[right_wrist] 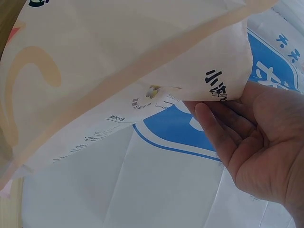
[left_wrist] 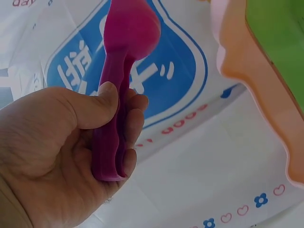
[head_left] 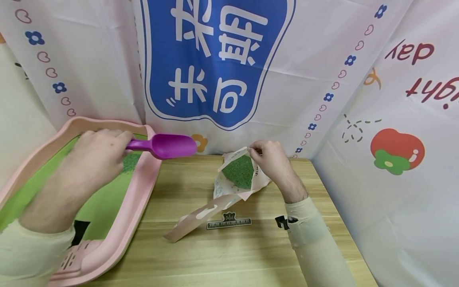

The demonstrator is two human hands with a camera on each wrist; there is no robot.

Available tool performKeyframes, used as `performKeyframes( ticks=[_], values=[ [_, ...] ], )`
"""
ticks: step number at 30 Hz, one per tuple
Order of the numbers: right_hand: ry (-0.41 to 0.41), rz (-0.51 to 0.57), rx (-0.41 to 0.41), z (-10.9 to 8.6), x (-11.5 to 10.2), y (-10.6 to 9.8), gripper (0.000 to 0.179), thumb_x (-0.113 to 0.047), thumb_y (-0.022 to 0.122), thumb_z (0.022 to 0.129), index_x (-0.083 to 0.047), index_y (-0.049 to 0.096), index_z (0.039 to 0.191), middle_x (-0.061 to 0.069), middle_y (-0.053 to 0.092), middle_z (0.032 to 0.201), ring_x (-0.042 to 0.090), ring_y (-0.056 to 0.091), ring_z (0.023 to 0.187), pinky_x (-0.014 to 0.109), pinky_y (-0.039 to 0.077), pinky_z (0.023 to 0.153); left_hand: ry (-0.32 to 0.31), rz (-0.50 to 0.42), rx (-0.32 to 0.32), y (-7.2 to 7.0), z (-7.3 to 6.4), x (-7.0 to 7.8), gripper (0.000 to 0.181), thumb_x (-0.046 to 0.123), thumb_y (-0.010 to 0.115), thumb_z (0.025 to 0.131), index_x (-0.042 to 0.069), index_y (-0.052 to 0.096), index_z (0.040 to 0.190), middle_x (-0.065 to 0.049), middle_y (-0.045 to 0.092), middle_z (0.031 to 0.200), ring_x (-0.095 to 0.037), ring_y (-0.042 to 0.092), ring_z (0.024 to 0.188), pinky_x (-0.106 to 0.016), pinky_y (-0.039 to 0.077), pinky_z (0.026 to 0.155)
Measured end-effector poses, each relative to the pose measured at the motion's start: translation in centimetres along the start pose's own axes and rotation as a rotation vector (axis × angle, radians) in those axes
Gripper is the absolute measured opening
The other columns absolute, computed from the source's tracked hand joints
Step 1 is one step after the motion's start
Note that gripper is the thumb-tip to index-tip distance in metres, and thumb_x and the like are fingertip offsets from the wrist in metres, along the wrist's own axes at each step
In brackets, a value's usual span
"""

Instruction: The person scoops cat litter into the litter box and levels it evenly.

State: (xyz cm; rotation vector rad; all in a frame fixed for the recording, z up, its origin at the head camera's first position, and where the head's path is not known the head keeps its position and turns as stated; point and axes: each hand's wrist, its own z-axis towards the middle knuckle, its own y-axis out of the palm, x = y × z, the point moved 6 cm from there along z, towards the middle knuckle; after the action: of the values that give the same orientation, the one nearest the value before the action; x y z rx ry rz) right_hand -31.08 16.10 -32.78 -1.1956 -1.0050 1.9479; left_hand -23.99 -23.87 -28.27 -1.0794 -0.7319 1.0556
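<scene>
A purple scoop [head_left: 173,146] is gripped by its handle in my left hand [head_left: 95,159], above the pink litter tray [head_left: 152,175]. In the left wrist view the fingers and thumb wrap round the scoop's handle [left_wrist: 111,118]. My right hand [head_left: 270,161] pinches the upper edge of a paper bag [head_left: 224,187]. Green granules [head_left: 239,172] show through the bag's open mouth. Seen from the right wrist, the bag [right_wrist: 142,52] hangs from the fingers of that hand [right_wrist: 256,128] by its printed edge.
Some green granules [head_left: 130,162] lie on the tray's green floor. On the wooden table [head_left: 201,263], in front of the bag, is a black piano-keyboard clip [head_left: 229,222]. A printed cloth [head_left: 305,52] hangs behind the table, and another wall stands at the right.
</scene>
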Motion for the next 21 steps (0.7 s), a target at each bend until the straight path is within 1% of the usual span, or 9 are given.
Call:
performKeyframes(
  ticks=[5,9,13,17,21],
  values=[
    [0.005,0.002,0.000,0.0,0.1,0.0,0.022,-0.013,0.073,0.116,0.000,0.088,0.124,0.018,0.090,0.113,0.020,0.076,0.075,0.035,0.066,0.070,0.024,-0.024,0.001,0.4,0.2,1.4,0.013,0.002,0.079,0.105,-0.003,0.074,0.115,-0.018,0.078,0.095,-0.043,0.073,0.089,-0.067,0.059,0.085],
    [0.008,0.005,0.003,0.0,0.1,0.1,0.022,-0.014,0.073,0.116,0.000,0.087,0.124,0.019,0.090,0.112,0.018,0.075,0.072,0.032,0.064,0.068,0.039,-0.047,-0.001,0.8,0.4,2.4,0.011,0.004,0.080,0.106,-0.001,0.075,0.114,-0.017,0.082,0.098,-0.044,0.075,0.094,-0.067,0.057,0.086],
    [0.004,0.007,0.007,0.0,0.2,0.1,0.022,-0.014,0.073,0.116,0.000,0.087,0.124,0.019,0.090,0.112,0.016,0.073,0.069,0.030,0.062,0.066,0.052,-0.064,-0.018,1.1,0.5,3.4,0.012,0.006,0.080,0.107,0.001,0.076,0.117,-0.014,0.083,0.099,-0.041,0.077,0.094,-0.064,0.058,0.086],
    [0.004,0.011,0.007,0.0,0.2,0.1,0.022,-0.014,0.073,0.116,0.000,0.087,0.124,0.019,0.090,0.111,0.015,0.072,0.067,0.029,0.062,0.064,0.081,-0.080,0.000,1.2,0.5,4.5,0.013,0.006,0.080,0.108,0.006,0.076,0.120,-0.010,0.083,0.096,-0.037,0.077,0.090,-0.063,0.060,0.085],
    [0.005,0.015,0.006,0.0,0.2,0.1,0.022,-0.014,0.073,0.116,0.000,0.087,0.124,0.020,0.090,0.112,0.016,0.073,0.067,0.031,0.063,0.065,0.103,-0.090,0.024,1.2,0.5,5.7,0.012,0.008,0.081,0.108,0.009,0.075,0.118,-0.007,0.083,0.096,-0.035,0.077,0.090,-0.059,0.058,0.081]
  ],
)
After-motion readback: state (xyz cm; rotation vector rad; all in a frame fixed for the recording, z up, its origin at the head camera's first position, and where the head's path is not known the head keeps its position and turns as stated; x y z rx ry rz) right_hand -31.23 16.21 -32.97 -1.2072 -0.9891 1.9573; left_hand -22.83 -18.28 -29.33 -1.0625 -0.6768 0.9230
